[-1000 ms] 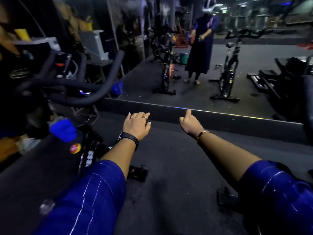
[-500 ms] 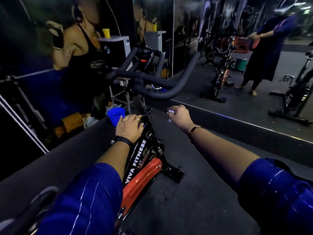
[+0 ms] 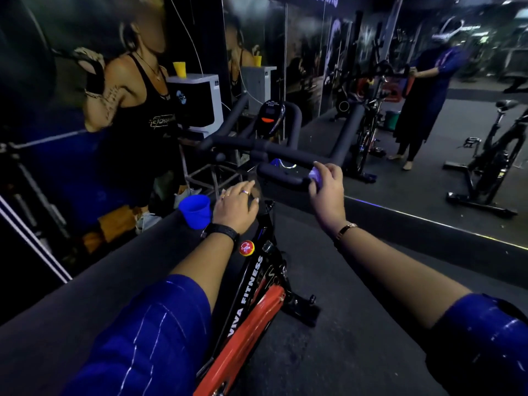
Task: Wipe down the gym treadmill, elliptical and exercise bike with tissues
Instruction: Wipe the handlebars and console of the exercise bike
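— Item: exercise bike (image 3: pixel 248 295). Where did it stand?
— Directly ahead of both hands, handlebar (image 3: pixel 285 154) running crosswise. Right hand (image 3: pixel 328 192), the nearer, pinched a tissue (image 3: pixel 315 176) against its near bar. Left hand (image 3: pixel 235 208) lay loose-fingered, holding nothing, over the bike.
— Containers?
— One blue cup (image 3: pixel 195 210) beside the left hand; contents hidden.

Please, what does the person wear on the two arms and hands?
The left sleeve and right sleeve are blue with thin pale stripes. The left hand has two rings and a black wristband; the right hand has a slim gold-coloured bracelet.
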